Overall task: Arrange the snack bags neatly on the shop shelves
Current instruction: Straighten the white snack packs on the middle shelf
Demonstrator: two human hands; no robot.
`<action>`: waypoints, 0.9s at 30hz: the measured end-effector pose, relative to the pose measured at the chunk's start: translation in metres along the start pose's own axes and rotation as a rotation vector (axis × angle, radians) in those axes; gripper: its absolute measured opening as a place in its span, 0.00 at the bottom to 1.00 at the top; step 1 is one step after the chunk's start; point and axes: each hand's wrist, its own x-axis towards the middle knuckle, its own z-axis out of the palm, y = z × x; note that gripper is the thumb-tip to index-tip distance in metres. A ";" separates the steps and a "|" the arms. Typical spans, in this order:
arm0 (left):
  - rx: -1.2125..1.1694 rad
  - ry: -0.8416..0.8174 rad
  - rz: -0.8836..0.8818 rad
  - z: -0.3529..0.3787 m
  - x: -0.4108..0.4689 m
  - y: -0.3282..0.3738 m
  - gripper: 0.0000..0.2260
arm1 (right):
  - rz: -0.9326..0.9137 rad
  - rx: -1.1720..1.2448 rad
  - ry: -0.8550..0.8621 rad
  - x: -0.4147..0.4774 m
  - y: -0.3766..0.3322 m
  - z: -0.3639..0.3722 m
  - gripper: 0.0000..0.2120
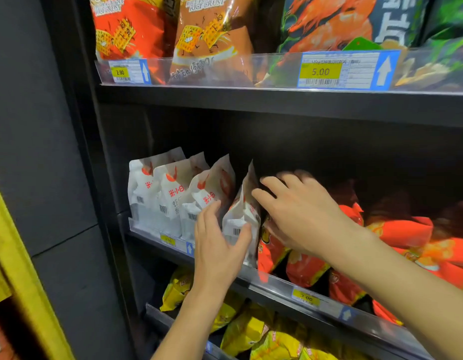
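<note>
At the far left stands a yellow frame, and beside it the dark side panel of the shelving. On the top shelf, left to right, stand a red rice-crust bag, a brown rice-crust bag, a dark shrimp-print bag and a green bag. They sit behind a clear rail carrying a 2.90 price tag and a 5.00 price tag.

On the middle shelf three white snack bags stand upright in a row at the left end, each overlapping the next. Just right of them stands the fourth white bag, turned edge-on and leaning slightly. The left grip reaches up from below and is grasping this fourth bag. Its thumb lies across the bag's near face by the barcode, and its fingers go in between this bag and the third. The right grip comes in from the right, released, with straight fingers laid against the bag's right side near the top. Its thumb is hidden below.

Under and right of that grip, orange-red snack bags lie tumbled at mixed angles along the rest of the shelf, behind a 3.00 price tag. On the lower shelf, yellow snack bags lie loosely heaped.
</note>
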 end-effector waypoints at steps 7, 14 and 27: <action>0.174 0.000 -0.082 0.033 -0.002 0.005 0.48 | 0.038 -0.039 -0.046 -0.024 0.017 0.005 0.10; 0.139 0.085 -0.097 0.034 0.010 0.006 0.43 | 0.016 0.006 -0.041 -0.030 0.020 -0.001 0.13; 0.008 0.249 0.061 -0.007 -0.014 0.058 0.37 | -0.028 0.127 -0.038 -0.028 0.026 -0.004 0.23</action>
